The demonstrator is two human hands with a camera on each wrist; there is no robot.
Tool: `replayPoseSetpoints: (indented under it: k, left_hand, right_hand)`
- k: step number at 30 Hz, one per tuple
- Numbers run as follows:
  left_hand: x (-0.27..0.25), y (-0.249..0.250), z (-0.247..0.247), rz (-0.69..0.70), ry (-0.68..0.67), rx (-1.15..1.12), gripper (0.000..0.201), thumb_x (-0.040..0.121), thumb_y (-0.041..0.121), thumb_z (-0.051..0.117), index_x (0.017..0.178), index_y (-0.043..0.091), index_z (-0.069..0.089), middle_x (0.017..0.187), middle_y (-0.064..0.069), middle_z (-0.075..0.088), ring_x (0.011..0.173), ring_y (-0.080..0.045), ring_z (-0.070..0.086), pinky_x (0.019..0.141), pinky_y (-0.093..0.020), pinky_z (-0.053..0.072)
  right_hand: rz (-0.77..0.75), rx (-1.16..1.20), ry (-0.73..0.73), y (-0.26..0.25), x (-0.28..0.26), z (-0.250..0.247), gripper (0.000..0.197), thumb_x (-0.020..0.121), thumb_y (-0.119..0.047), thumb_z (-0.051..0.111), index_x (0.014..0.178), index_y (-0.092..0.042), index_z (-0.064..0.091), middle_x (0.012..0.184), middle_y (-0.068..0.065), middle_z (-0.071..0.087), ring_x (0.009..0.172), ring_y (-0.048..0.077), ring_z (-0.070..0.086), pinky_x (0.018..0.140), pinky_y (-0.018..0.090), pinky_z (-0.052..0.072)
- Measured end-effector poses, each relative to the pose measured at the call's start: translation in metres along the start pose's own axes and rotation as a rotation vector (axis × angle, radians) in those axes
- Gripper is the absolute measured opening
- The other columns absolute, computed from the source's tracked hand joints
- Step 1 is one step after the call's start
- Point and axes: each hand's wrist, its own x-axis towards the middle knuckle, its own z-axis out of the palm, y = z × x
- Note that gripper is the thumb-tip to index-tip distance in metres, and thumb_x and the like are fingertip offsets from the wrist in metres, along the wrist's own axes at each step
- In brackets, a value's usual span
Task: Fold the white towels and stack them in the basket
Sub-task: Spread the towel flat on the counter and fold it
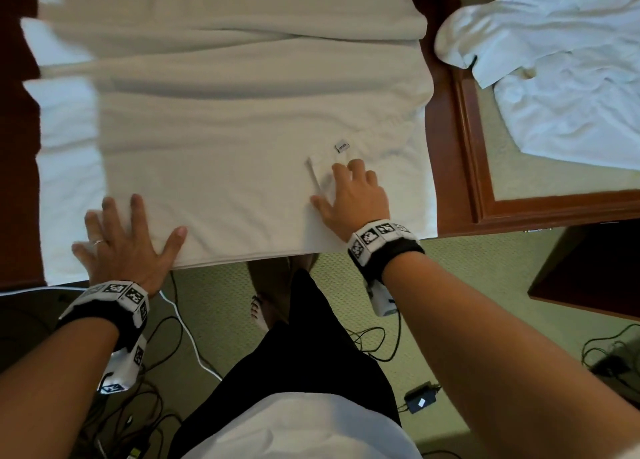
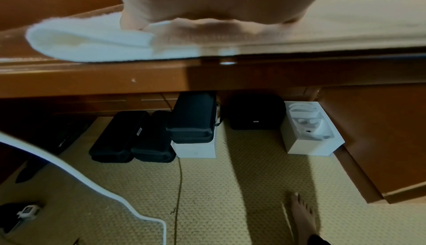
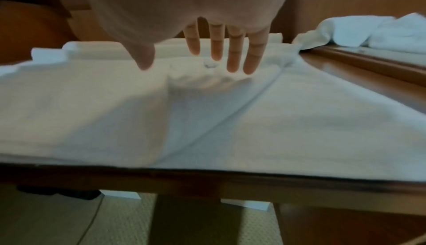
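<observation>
A large white towel (image 1: pixel 225 147) lies spread across the wooden table (image 1: pixel 446 153), folded over itself, with a small label (image 1: pixel 342 147) near its right side. My left hand (image 1: pixel 124 240) presses flat with spread fingers on the towel's near left corner (image 2: pixel 92 43). My right hand (image 1: pixel 349 195) lies flat with straight fingers (image 3: pixel 232 57) on a turned-over corner flap (image 1: pixel 320 178) just below the label. No basket is in view.
A pile of crumpled white towels (image 1: pixel 561 77) lies on a wood-framed surface at the right. Cables and a black power brick (image 1: pixel 420 398) are on the carpet. Black cases (image 2: pixel 152 136) and white boxes (image 2: pixel 311 128) sit under the table. My bare foot (image 2: pixel 302 214) stands nearby.
</observation>
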Motion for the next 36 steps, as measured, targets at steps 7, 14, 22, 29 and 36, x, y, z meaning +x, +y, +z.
replayPoseSetpoints:
  k: [7,14,22,29,36]
  left_hand:
    - [-0.001,0.002,-0.001,-0.025,-0.048,-0.009,0.092,0.087,0.083,0.019,0.159,0.030,0.001,0.168,-0.010,-0.006,0.152,-0.038,-0.003,0.115,-0.068,0.010]
    - [0.002,0.001,-0.002,-0.025,-0.115,-0.002,0.096,0.083,0.087,0.012,0.159,0.030,-0.004,0.167,-0.008,-0.011,0.153,-0.036,-0.007,0.116,-0.068,0.009]
    - [-0.020,-0.011,0.006,0.350,-0.042,0.093,0.117,0.066,0.098,0.033,0.160,0.036,0.001,0.169,-0.006,-0.002,0.152,-0.040,0.005,0.116,-0.065,0.011]
    - [-0.033,-0.025,0.014,0.491,0.093,0.186,0.108,0.063,0.011,0.090,0.155,0.025,0.036,0.161,-0.017,0.030,0.139,-0.052,0.034,0.099,-0.068,0.036]
    - [-0.043,-0.042,-0.015,0.536,0.081,0.111,0.072,0.051,-0.010,0.086,0.118,-0.003,0.064,0.120,-0.028,0.064,0.104,-0.052,0.061,0.084,-0.064,0.052]
  right_hand:
    - [0.322,0.546,0.224,0.029,-0.005,-0.020,0.016,0.098,-0.021,0.050,0.089,-0.009,0.057,0.091,0.009,0.061,0.078,0.027,0.056,0.066,0.030,0.037]
    - [0.966,0.640,0.091,0.114,-0.092,0.012,0.027,0.073,-0.031,0.050,0.063,-0.006,0.057,0.074,0.019,0.063,0.068,0.038,0.060,0.068,0.043,0.054]
    - [0.013,-0.075,-0.040,0.080,-0.085,0.033,0.094,0.077,-0.050,0.066,0.155,-0.026,0.020,0.163,0.012,0.011,0.148,0.038,0.014,0.113,0.055,0.027]
    - [-0.124,-0.207,-0.013,0.097,-0.077,0.061,0.087,0.083,-0.001,0.063,0.156,-0.026,0.021,0.163,0.017,0.014,0.146,0.047,0.020,0.107,0.059,0.035]
    - [-0.136,-0.075,0.221,0.104,-0.068,0.017,0.030,0.071,-0.009,0.052,0.096,-0.003,0.067,0.104,0.018,0.067,0.089,0.042,0.062,0.075,0.046,0.047]
